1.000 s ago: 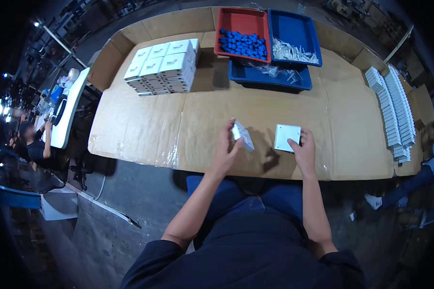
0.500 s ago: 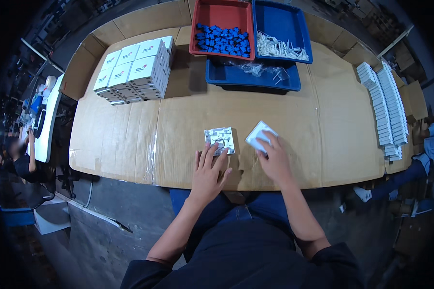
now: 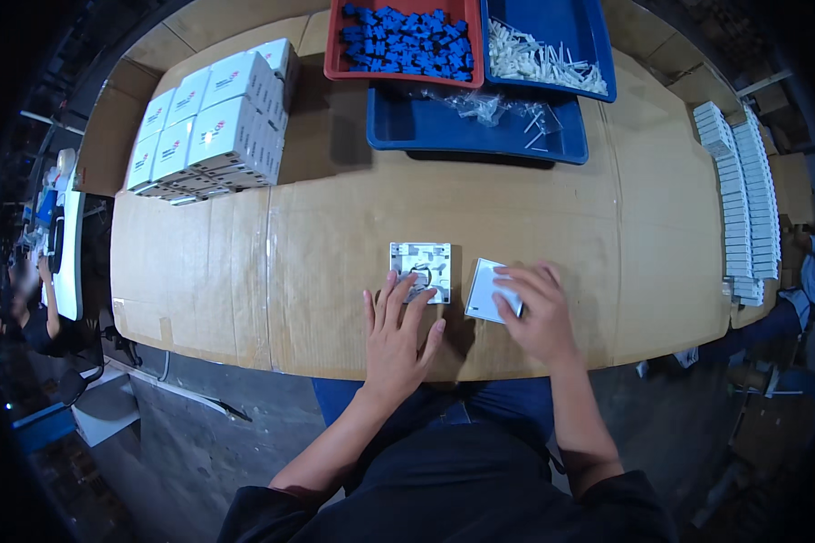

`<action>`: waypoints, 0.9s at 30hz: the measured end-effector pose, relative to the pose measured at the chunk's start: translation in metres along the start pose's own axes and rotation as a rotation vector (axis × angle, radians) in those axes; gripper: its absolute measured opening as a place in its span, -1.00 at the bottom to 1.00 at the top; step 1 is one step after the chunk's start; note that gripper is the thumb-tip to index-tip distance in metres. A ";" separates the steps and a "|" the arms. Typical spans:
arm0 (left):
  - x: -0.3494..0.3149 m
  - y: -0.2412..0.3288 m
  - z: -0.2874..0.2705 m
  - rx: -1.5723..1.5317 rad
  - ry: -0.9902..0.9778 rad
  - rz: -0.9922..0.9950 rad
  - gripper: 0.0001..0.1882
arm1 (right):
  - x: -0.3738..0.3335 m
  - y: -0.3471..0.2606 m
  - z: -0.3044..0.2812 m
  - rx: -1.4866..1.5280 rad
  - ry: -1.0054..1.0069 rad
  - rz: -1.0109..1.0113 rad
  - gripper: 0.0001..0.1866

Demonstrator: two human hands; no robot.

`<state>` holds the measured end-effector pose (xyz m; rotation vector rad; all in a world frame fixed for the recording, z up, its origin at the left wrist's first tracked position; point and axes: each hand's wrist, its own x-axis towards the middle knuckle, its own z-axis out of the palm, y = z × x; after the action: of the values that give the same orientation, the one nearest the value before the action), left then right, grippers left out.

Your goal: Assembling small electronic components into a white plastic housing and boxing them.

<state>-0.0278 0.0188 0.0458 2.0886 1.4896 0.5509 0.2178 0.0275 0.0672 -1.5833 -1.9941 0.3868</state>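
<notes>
On cardboard-covered table [image 3: 244, 271], left hand [image 3: 397, 335] flat on switch module [image 3: 421, 269], right hand [image 3: 536, 312] gripping white plate [image 3: 485, 290].

A red plastic tray [image 3: 406, 78] of small blue parts sits beside a blue plastic tray [image 3: 598, 54] of white pieces. Stacked white cardboard boxes [image 3: 210, 127] stand well left on the cardboard-covered table [image 3: 335, 235].

Left hand [image 3: 397, 333] lies flat, fingers spread forward. Right hand [image 3: 536, 312] curls, fingers bent, palm down.

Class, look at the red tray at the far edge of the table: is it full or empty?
Full. The red tray is heaped with small blue parts that cover nearly its whole floor; only its rim shows.
</notes>
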 end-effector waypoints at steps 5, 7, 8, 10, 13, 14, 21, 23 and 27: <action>0.001 -0.002 0.003 0.067 0.015 -0.026 -0.54 | 0.079 0.043 -0.029 -0.035 0.230 0.019 -0.87; 0.001 -0.003 0.005 0.068 0.021 -0.032 -0.54 | 0.118 0.065 -0.046 -0.109 0.275 0.079 -0.85; 0.003 -0.003 0.005 0.067 0.016 -0.032 -0.55 | 0.135 0.078 -0.053 -0.114 0.276 0.080 -0.85; 0.003 -0.004 0.006 0.040 0.013 -0.031 -0.57 | 0.167 0.101 -0.060 -0.219 0.080 0.262 -0.79; 0.002 -0.004 0.007 0.046 0.013 -0.031 -0.57 | 0.200 0.128 -0.052 -0.476 -0.005 0.131 -0.74; 0.003 -0.004 0.007 0.047 0.008 -0.031 -0.58 | 0.204 0.132 -0.048 -0.473 -0.002 0.131 -0.74; 0.005 -0.006 0.006 0.045 -0.008 -0.026 -0.60 | 0.222 0.140 -0.035 -0.658 -0.152 0.169 -0.77; 0.008 -0.006 0.007 0.039 -0.014 -0.011 -0.60 | 0.222 0.149 -0.035 -0.655 -0.149 0.175 -0.81; 0.009 -0.008 0.002 0.014 -0.034 0.007 -0.58 | 0.215 0.142 -0.040 -0.539 0.025 0.116 -0.91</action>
<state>-0.0290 0.0291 0.0395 2.1041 1.4718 0.5064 0.3228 0.2656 0.0749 -2.0153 -2.1023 -0.1471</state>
